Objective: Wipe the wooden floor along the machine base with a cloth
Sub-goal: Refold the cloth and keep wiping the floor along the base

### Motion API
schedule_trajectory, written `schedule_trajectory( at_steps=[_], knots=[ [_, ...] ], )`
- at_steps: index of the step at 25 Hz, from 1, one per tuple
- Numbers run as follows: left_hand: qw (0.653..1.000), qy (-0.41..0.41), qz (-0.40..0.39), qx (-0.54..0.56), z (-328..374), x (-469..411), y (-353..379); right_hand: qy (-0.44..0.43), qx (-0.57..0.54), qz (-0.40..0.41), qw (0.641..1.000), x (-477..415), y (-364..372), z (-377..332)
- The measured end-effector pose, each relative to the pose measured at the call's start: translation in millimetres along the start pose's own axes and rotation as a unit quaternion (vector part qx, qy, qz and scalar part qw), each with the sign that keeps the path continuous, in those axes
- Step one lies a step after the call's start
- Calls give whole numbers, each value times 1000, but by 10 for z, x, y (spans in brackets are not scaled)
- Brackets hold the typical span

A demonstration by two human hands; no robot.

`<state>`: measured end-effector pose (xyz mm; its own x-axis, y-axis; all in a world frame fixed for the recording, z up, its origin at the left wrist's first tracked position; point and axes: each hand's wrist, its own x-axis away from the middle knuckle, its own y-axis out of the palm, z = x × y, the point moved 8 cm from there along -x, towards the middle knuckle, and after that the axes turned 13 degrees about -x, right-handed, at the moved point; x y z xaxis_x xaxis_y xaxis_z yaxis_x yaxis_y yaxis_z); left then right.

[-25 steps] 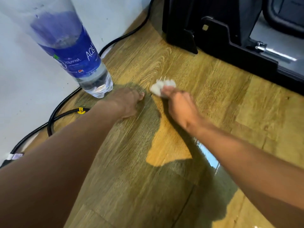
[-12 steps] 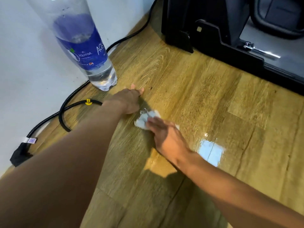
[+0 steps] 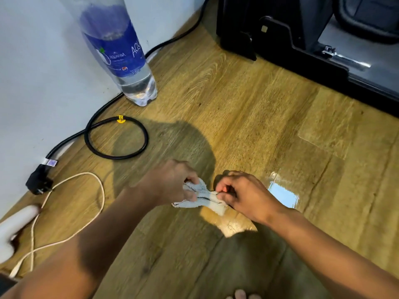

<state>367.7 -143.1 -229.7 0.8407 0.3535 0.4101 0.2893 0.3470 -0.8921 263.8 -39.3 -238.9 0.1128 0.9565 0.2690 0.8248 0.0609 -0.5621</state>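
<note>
Pinching cloth [image 3: 203, 196] between left hand [image 3: 170, 182], right hand [image 3: 244, 195].

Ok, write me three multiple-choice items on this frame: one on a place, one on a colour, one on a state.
1. Where does the water bottle stand?
A. beside the wall, beyond the black cable loop
B. on the machine base
C. on the white cord

2. What is the main colour of its label?
A. red
B. blue
C. green

3. How is the cloth held?
A. lying loose
B. in one hand only
C. pinched by the left hand and the right hand

Answers: A, its foot sits at the wall's edge; B, the wrap is blue; C, each grip closes on one end.
</note>
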Motion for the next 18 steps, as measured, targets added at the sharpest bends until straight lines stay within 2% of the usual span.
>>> schedule_trajectory(
  at_steps=[3, 6, 8, 10, 14, 18],
  knots=[
    [997, -9, -29, -72, 60, -19, 46, 12, -1, 3, 1000, 19, 9, -5],
    [1000, -24, 5, 3, 82, -56, -30, 18, -7, 23, 1000, 63, -62, 7],
    [997, -42, 28, 61, 85, -93, -74, 36, -60, 49, 996, 85, -210, 62],
    [996, -55, 22, 69, 137, -173, -62, 62, -120, 85, 987, 92, -418, 189],
    [996, -82, 41, 9, 262, -402, -150, 92, -70, 122, 986, 47, -706, 419],
    [982, -114, 148, -1, 324, -489, -396, 56, -9, 185, 981, 35, -871, 358]
  ],
)
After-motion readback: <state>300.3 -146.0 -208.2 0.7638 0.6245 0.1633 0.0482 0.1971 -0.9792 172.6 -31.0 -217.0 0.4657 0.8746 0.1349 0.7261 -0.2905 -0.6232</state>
